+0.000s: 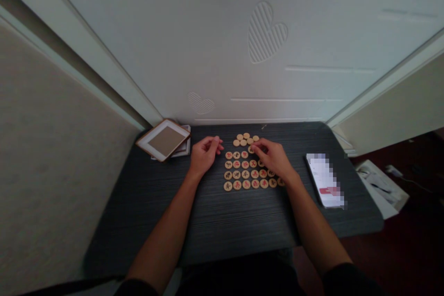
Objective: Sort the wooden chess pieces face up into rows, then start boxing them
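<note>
A dark, grained table [215, 222] carries rows of round wooden pieces [245, 174] at its middle, a small heap of plain pieces [246, 139] just beyond, a framed tray [163, 141] far left, and a phone [325, 179] at right.

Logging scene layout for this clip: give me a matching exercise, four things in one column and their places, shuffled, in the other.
Things:
1. left hand
2. right hand
3. phone
4. square box

Places:
a. lying flat on the right side of the table
b. at the table's far left corner
c. over the rows of marked discs
d. on bare tabletop just left of the rows

Pairs: 1-d; 2-c; 3-a; 4-b
</note>
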Demonstrator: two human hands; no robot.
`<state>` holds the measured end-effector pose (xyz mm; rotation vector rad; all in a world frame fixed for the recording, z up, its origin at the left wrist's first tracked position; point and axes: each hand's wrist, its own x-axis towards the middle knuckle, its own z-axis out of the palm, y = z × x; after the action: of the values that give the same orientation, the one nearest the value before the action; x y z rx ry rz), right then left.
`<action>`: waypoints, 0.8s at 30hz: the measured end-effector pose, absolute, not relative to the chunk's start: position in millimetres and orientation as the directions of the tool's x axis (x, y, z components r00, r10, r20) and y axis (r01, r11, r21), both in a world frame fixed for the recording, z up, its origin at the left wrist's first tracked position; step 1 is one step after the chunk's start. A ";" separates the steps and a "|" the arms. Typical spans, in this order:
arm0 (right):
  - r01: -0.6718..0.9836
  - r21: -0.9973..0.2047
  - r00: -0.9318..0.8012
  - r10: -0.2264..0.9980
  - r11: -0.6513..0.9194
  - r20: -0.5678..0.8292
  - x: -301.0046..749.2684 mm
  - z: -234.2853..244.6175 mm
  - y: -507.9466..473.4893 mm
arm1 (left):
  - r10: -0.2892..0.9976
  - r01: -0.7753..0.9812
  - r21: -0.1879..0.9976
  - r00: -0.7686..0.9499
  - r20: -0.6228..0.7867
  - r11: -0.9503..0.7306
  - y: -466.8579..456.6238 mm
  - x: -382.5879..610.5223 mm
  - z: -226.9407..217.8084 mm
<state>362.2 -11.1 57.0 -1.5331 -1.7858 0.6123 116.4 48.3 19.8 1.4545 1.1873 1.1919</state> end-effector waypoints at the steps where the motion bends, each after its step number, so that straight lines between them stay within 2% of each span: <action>1: 0.657 -0.730 -0.063 0.979 0.186 0.193 362.9 56.1 -10.8 | 0.986 0.138 0.979 0.082 0.142 -0.153 48.3 116.4 19.8; 24: 0.748 -0.652 -0.058 0.991 0.123 0.121 362.9 50.7 -10.3 | 0.982 0.159 0.972 0.105 0.156 -0.172 45.9 118.5 22.9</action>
<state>362.9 -10.3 50.7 -1.6773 -1.8610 0.5773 118.5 45.9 22.9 1.4992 1.1789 1.1753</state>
